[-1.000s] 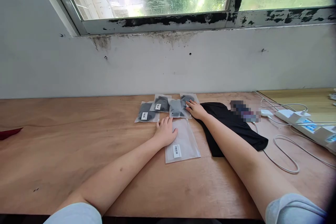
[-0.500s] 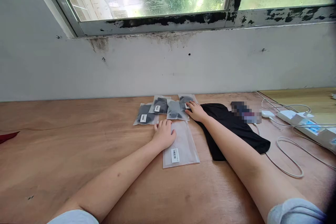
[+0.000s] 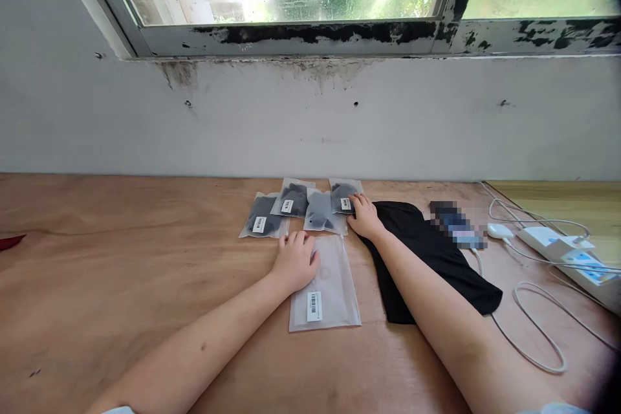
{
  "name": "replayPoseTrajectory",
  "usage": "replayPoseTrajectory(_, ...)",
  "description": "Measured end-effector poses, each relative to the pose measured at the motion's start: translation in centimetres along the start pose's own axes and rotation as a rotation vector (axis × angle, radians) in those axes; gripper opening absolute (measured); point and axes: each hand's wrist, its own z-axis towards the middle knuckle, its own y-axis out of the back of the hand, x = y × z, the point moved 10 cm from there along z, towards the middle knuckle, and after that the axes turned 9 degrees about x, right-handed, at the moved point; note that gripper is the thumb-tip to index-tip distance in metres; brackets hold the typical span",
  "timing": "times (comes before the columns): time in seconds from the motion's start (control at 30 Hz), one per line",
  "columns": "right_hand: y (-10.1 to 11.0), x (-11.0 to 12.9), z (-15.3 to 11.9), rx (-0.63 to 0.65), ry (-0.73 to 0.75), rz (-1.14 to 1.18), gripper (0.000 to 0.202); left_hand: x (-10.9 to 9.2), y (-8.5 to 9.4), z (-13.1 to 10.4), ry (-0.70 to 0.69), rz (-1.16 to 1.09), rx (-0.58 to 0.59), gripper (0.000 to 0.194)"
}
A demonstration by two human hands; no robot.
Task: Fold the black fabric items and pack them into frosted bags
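My left hand (image 3: 294, 264) lies on the upper left part of a frosted plastic bag (image 3: 334, 297) with a white barcode label, its fingers stretched out. At the right edge of a small frosted packet (image 3: 345, 189) rests my right hand (image 3: 366, 217), fingers extended. That packet holds something dark and carries a label. Other packets with dark contents lie beside it: a left one (image 3: 257, 210), a back one (image 3: 292, 194) and a middle one (image 3: 323, 210). Black folded cloth (image 3: 422, 239) lies under my right wrist and forearm.
A blurred-out phone-like object (image 3: 456, 223) sits right of the cloth. Farther right are a white power strip (image 3: 557, 249) and loose white cables (image 3: 538, 320). A dark red piece (image 3: 10, 242) is at the left edge. The wall (image 3: 272, 123) and window stand behind the table.
The view has tilted and shifted slightly. My right hand has drawn back a little toward the right edge of the packet, uncovering its label. My left hand stays on the bag.
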Motion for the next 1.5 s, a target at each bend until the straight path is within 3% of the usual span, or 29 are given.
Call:
replayPoseTrajectory(0.33,1.0,-0.1,-1.5,-0.084,-0.121,-0.079,0.065,-0.5,0.4,0.0,-0.109,-0.008,-0.056,0.018)
replayPoseTrajectory(0.5,0.8,0.0,-3.3,-0.116,-0.152,-0.057,0.066,-1.9,0.4,-0.2,-0.257,-0.08,0.008,0.02)
replayPoseTrajectory(0.6,0.8,0.1,-4.1,-0.13,-0.156,-0.043,0.064,-2.2,0.7,-0.5,-0.27,-0.099,0.033,0.018)
replayPoseTrajectory(0.83,1.1,0.5,-4.5,-0.122,-0.13,0.02,0.055,-2.8,0.5,-1.5,-0.246,-0.098,0.092,0.045)
replayPoseTrajectory(0.97,2.1,0.3,-5.0,-0.158,-0.212,-0.001,0.057,-2.6,0.1,-1.6,-0.22,-0.106,0.112,0.051)
replayPoseTrajectory(1.03,2.8,0.4,-5.5,-0.155,-0.267,-0.062,0.046,-2.6,0.0,-1.5,-0.219,-0.11,0.114,0.053)
replayPoseTrajectory(1.17,2.7,0.2,-6.6,0.002,-0.395,-0.119,0.034,-2.8,0.0,-1.4,-0.225,-0.105,0.108,0.051)
replayPoseTrajectory(1.3,2.3,-0.5,-7.1,0.158,-0.478,0.024,0.034,-3.1,0.0,-1.4,-0.207,-0.09,0.103,0.051)
replayPoseTrajectory(1.5,3.3,-0.7,-6.3,0.366,-0.393,0.302,0.038,-3.8,0.3,-1.6,-0.182,-0.104,0.116,0.046)
